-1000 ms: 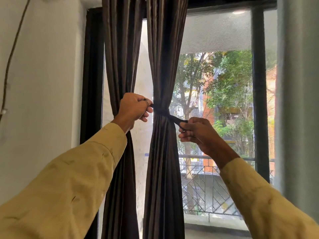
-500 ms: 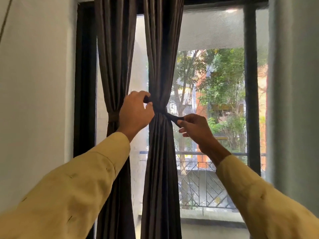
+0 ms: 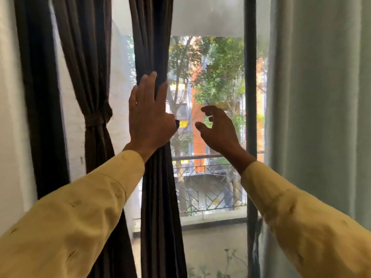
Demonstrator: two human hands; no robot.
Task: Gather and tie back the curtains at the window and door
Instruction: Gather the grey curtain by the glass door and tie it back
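Right hand point(image 3: 217, 131) released tie-back point(image 3: 177, 123), now apart; left hand point(image 3: 149, 121) flat on curtain point(image 3: 156, 187).

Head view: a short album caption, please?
Left hand rests on the middle curtain, right hand open beside it; neighbouring curtain tied.

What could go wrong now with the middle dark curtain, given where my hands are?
1. The left hand only presses flat on the middle curtain, and the right hand holds nothing; the gathered folds may spread.
2. The tie is mostly hidden behind the left hand, so an unfinished knot could slip.
3. The pale curtain hangs untied.
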